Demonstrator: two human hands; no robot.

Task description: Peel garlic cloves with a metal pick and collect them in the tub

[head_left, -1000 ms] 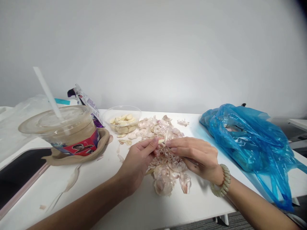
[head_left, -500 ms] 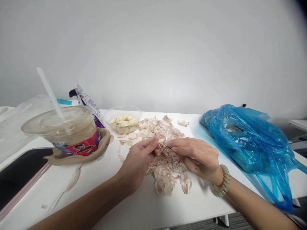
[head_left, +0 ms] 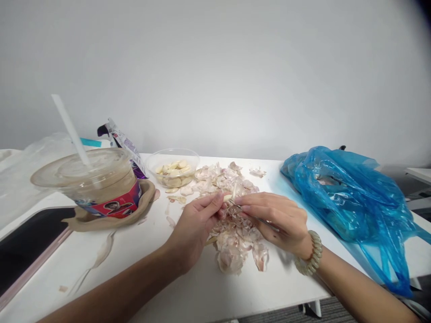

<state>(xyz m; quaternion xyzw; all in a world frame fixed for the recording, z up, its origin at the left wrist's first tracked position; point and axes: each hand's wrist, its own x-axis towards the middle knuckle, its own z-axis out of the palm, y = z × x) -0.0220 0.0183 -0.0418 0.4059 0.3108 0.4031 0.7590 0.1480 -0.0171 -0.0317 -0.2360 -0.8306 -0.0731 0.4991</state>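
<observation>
Between thumb and fingers, my left hand pinches a pale garlic clove. My right hand, with a coiled band at the wrist, is closed on a thin metal tool whose tip meets the clove. What kind of tool it is cannot be made out fully. Under and behind both hands spreads a heap of papery garlic skins. Peeled cloves lie in a clear round bowl behind my left hand.
At the left stand a lidded drink cup in a cardboard holder and a dark-screened device. A purple-and-white packet is behind them. The right side of the white table holds a blue plastic bag.
The metal tool in my right hand has turned slightly, and more of its shaft shows. Both hands are in nearly the same place.
</observation>
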